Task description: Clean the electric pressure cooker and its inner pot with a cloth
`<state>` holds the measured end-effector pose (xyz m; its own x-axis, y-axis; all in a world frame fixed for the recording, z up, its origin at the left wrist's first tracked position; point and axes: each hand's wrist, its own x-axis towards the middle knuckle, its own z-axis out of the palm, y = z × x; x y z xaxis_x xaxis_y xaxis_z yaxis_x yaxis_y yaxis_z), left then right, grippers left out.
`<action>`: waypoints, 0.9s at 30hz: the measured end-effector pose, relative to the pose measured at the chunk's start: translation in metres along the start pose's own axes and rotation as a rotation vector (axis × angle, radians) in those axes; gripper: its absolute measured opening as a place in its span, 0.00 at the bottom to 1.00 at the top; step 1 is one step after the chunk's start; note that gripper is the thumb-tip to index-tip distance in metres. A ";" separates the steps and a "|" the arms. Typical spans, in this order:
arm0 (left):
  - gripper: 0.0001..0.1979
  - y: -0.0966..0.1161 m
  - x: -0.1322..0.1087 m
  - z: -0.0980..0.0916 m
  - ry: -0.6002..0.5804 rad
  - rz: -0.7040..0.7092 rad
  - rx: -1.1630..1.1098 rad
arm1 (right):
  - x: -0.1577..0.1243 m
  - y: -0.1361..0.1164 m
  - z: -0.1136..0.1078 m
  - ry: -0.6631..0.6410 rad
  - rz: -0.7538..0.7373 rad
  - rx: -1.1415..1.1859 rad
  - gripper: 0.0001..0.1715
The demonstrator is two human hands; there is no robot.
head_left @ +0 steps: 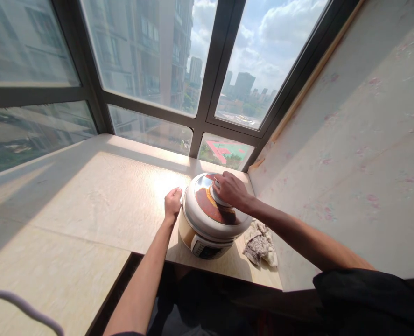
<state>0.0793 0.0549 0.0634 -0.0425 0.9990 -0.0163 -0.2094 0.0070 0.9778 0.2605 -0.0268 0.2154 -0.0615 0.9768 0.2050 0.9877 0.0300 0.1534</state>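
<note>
A round electric pressure cooker [189, 226] stands upright on the sunlit window ledge, near its front edge. Its pale lid [207, 210] has a shiny reddish-brown top and sits on the pot. My left hand [173, 202] is closed around the side handle at the cooker's left; the handle is mostly hidden by the fingers. On top, my right hand [229, 189] grips the knob in the lid's middle. A dark control panel [207, 249] faces me on the cooker's front.
A crumpled cloth [260, 243] lies right of the cooker, by the wallpapered wall [350, 186]. Framed windows [150, 56] rise behind the pale ledge [98, 200]. A grey cable or hose [24, 305] curves across the lower left corner.
</note>
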 end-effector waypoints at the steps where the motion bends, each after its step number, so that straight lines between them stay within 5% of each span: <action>1: 0.16 0.001 -0.001 0.000 -0.001 -0.006 -0.002 | 0.000 -0.001 0.000 0.000 0.003 0.001 0.21; 17: 0.16 0.009 -0.004 0.002 0.009 -0.044 0.025 | 0.002 -0.016 0.004 0.018 0.115 0.061 0.21; 27: 0.18 0.011 -0.005 0.003 0.036 -0.047 0.018 | -0.001 -0.011 -0.006 -0.003 0.041 0.113 0.21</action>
<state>0.0799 0.0498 0.0752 -0.0678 0.9953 -0.0690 -0.1947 0.0546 0.9793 0.2486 -0.0297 0.2192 -0.0205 0.9784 0.2059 0.9993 0.0135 0.0353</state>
